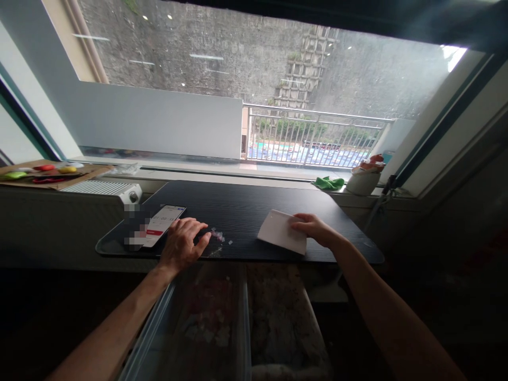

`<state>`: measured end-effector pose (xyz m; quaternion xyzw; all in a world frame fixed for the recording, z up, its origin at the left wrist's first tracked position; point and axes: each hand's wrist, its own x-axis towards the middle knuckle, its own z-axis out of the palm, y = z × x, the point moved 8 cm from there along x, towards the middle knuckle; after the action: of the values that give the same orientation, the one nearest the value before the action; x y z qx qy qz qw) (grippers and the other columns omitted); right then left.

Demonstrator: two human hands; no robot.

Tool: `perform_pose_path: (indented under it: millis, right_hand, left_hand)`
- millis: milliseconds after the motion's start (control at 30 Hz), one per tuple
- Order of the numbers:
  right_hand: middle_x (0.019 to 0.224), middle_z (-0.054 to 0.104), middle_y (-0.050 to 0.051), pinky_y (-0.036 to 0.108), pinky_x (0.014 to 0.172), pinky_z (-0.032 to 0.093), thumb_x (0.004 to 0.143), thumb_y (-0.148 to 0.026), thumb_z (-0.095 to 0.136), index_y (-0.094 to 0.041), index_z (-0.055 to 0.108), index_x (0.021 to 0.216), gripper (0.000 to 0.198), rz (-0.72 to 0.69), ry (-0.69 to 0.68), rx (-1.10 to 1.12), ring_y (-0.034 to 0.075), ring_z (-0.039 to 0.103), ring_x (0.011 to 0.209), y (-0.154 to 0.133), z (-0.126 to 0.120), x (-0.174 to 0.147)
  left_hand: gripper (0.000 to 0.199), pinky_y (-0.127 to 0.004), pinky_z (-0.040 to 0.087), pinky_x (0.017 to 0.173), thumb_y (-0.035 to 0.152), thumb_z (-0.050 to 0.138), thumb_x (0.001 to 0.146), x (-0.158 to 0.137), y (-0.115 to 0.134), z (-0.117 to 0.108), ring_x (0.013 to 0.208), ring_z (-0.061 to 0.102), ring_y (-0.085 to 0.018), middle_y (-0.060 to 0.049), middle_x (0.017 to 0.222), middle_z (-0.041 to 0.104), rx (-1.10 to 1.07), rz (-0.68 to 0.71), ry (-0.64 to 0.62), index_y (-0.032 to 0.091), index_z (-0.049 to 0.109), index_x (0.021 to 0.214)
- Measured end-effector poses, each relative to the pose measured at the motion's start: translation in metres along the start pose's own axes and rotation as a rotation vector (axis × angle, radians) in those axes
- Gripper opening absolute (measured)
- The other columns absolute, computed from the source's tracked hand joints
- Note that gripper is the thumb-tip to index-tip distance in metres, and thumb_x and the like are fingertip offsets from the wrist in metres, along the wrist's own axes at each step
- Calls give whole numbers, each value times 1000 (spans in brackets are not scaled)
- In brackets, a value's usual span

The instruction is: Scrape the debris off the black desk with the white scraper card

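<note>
Pinching a blank white card point(282, 232), the right hand point(313, 227); left hand point(183, 243) spread beside an unreadable phone point(163, 225).

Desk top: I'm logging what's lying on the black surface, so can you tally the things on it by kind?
Phone: 1
White card, under the right hand: 1
Cluster of small pale scraps, by the left hand: 1
Total: 3
</note>
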<state>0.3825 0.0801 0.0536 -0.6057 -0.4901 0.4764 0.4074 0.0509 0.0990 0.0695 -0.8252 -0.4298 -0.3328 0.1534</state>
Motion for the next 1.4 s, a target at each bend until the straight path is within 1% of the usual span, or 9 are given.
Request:
perform_pose_path:
  millis: [133, 233, 300, 467, 667, 900, 1000, 1200, 1400]
  right_hand:
    - [75, 70, 3, 21, 54, 50, 64, -19, 71, -15, 68, 86, 23, -18, -93, -51, 14, 63, 62, -5, 19, 2]
    - [73, 69, 2, 23, 53, 51, 67, -20, 69, -15, 67, 88, 22, -114, 91, -113, 14, 63, 60, -16, 17, 1]
    - [72, 69, 2, 24, 52, 51, 68, -21, 68, -16, 66, 90, 23, -154, 139, -160, 14, 62, 57, -21, 22, -1]
    - [78, 71, 6, 26, 53, 53, 68, -22, 68, -15, 66, 93, 26, -192, -57, -155, 16, 66, 60, -25, 52, -4]
    - [69, 69, 3, 22, 50, 50, 67, -12, 64, -13, 68, 85, 18, -146, 171, -205, 13, 62, 56, -31, 48, 11]
    - [71, 70, 4, 23, 52, 51, 67, -10, 64, -12, 68, 85, 19, -52, -12, -169, 14, 64, 58, -30, 83, 9]
    - [73, 71, 4, 23, 53, 51, 67, -10, 64, -12, 68, 85, 19, -53, -48, -128, 14, 64, 60, -31, 87, 10]
    - [67, 68, 2, 20, 50, 47, 66, -6, 63, -12, 67, 81, 16, -77, 44, -75, 12, 61, 57, -32, 85, 29]
    - [65, 68, 1, 20, 50, 45, 63, -9, 66, -12, 68, 80, 17, -2, -125, -64, 12, 59, 57, -29, 103, 25]
  left_hand:
    - [33, -45, 35, 95, 40, 41, 88, 0, 0, 0, 102, 55, -27, -10, 97, 67, -13, -5, -11, 17, 64, 95]
    - [32, -45, 35, 97, 39, 42, 88, 0, 0, 1, 103, 55, -27, -10, 98, 66, -26, -22, -28, 17, 64, 95]
    - [31, -46, 34, 97, 39, 43, 88, 0, -1, 2, 103, 54, -27, -9, 97, 66, -40, -31, -33, 17, 63, 95]
    - [30, -46, 35, 96, 39, 43, 86, 0, -1, 0, 102, 55, -27, -9, 96, 66, -61, -41, -5, 19, 64, 94]
    - [29, -47, 36, 95, 38, 45, 86, 0, 0, 0, 101, 54, -28, -9, 94, 66, -75, -46, 3, 18, 64, 94]
    - [26, -46, 36, 96, 37, 47, 85, -1, -1, 2, 101, 54, -26, -8, 94, 66, -97, -62, 4, 19, 63, 94]
    - [26, -47, 36, 96, 37, 47, 86, -1, -1, 1, 101, 54, -27, -8, 95, 65, -93, -59, 11, 19, 64, 95]
    - [26, -47, 36, 96, 36, 47, 86, -2, 0, 1, 102, 53, -27, -9, 96, 65, -93, -57, 13, 18, 64, 95]
    - [26, -48, 35, 98, 36, 46, 86, -2, -1, 1, 103, 52, -27, -8, 96, 65, -99, -70, -2, 20, 64, 96]
